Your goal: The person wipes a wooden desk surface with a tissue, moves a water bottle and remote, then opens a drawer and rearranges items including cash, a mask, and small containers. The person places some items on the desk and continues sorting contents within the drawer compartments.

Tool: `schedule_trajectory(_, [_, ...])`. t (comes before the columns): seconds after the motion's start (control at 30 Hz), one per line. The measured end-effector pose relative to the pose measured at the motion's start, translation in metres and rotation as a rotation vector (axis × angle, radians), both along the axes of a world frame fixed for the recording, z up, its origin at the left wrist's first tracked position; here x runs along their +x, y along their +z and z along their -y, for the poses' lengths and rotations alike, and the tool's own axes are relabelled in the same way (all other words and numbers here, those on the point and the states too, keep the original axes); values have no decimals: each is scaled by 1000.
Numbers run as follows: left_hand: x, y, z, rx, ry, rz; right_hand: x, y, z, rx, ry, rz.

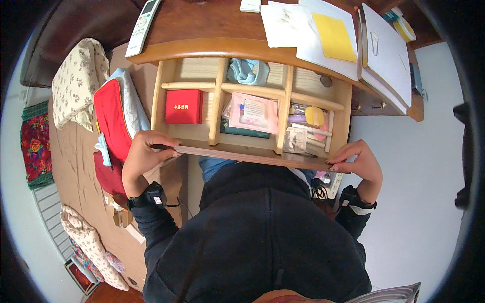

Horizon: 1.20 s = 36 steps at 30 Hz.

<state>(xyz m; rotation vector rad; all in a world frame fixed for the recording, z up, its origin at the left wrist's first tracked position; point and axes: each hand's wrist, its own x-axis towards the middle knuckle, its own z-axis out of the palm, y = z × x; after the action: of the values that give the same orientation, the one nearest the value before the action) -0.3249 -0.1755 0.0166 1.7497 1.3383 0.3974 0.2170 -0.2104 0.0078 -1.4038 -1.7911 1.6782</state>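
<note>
A wooden drawer (246, 155) is pulled out from under the desk top. My left hand (149, 153) pinches the left end of its front panel between thumb and fingers. At the panel's right end, my right hand (356, 161) grips the edge in the same way. Wooden dividers (216, 102) split the inside into compartments. A red box (184, 106) bearing writing lies in the front left one. A pink packet (254, 113) rests over a dark green item (244, 130) in the middle. Light blue cloth (248, 72) sits behind it. Front right are a yellow sponge (314, 115) and a small clear sachet (295, 140).
On the desk (208, 22) lie a white remote control (142, 28), papers (286, 24), a yellow sheet (334, 37) and a notebook (386, 49) with a paper clip. To the left, a bed (79, 163) bears a red bag (113, 113) and floral bedding (79, 83).
</note>
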Motion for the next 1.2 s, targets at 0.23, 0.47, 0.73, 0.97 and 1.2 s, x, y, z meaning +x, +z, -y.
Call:
schedule_trajectory(0.23, [0,5,9,7,-9,-4,-3,2,10,33,10,-5])
schedule_trajectory(0.47, [-7,4,6,-41,-91,-51,-1,7,5,86,150,38])
schedule_trajectory(0.73, [11,39,-30,-163,-454,-176,-7,35,-11,83,423,179])
schedule_trajectory(0.97, [57,59,-75,120,-496,-107,-20,92,-49,279,542,313])
schedule_trajectory(1.2, [133,16,-120,304,-583,-151,-69,117,-97,371,570,424])
